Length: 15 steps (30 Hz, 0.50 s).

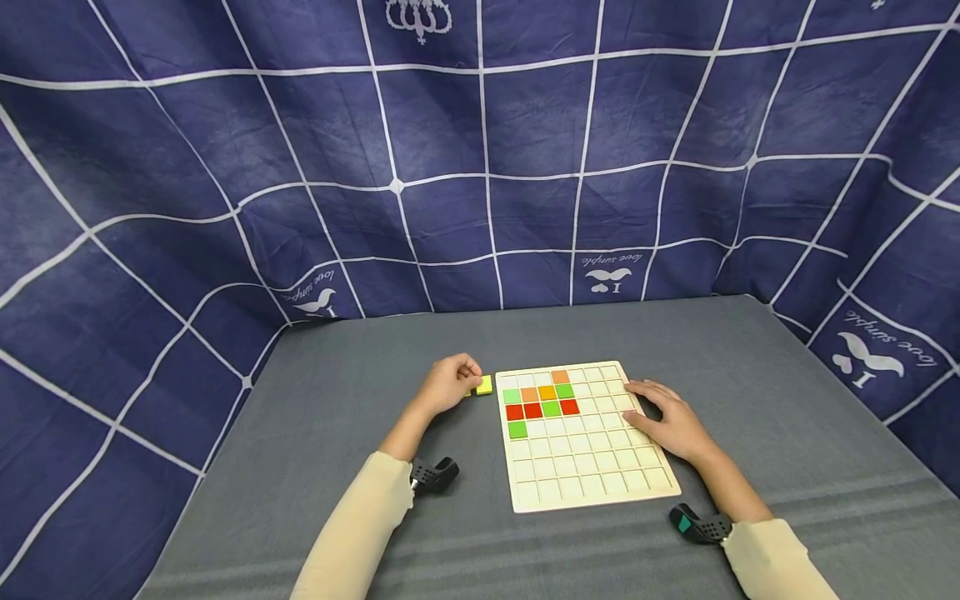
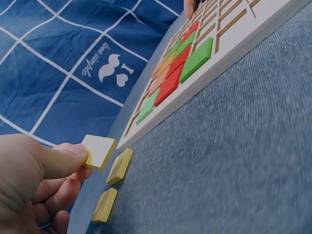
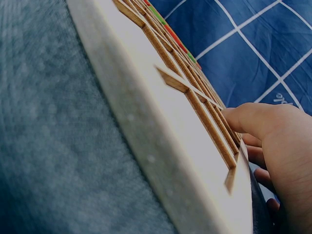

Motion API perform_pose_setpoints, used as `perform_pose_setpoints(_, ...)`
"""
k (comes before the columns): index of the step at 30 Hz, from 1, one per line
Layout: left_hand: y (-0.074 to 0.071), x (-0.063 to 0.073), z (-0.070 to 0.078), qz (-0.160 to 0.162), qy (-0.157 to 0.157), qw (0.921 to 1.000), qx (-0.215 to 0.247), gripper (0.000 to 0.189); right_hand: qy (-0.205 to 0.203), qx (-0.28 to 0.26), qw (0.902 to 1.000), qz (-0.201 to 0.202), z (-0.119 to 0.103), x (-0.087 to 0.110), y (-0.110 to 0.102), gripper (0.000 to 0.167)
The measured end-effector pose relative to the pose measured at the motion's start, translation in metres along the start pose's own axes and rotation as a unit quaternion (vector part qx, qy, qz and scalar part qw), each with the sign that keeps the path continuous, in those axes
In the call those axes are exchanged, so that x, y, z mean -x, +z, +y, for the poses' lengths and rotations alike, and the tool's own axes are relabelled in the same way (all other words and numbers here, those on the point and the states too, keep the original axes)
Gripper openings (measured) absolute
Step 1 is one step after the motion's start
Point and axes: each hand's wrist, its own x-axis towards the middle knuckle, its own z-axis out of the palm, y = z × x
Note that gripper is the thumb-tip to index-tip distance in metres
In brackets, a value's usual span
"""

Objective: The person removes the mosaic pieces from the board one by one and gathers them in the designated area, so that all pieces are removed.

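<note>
My left hand pinches a yellow square tile between thumb and fingers, left of a pale wooden grid board. Below it in the left wrist view, a yellow tile and another yellow tile lie on the grey cloth. Several red, green and orange tiles fill cells at the board's far left, among them a green tile. At the board's right edge rests my right hand, thumb on top near the rim. Its other fingers are partly hidden beside the edge in the right wrist view.
Grey cloth covers the tabletop. A dark blue curtain with white lines stands behind the table and along its sides. Black wrist bands sit on both forearms.
</note>
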Motion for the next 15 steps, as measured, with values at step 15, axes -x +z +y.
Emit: perform_pose_setpoints(15,-0.023,0.011,-0.016,0.027,-0.016,0.9993,-0.018,0.006,0.006,-0.001,1.0000,-0.001,-0.002,0.000,-0.001,0.054)
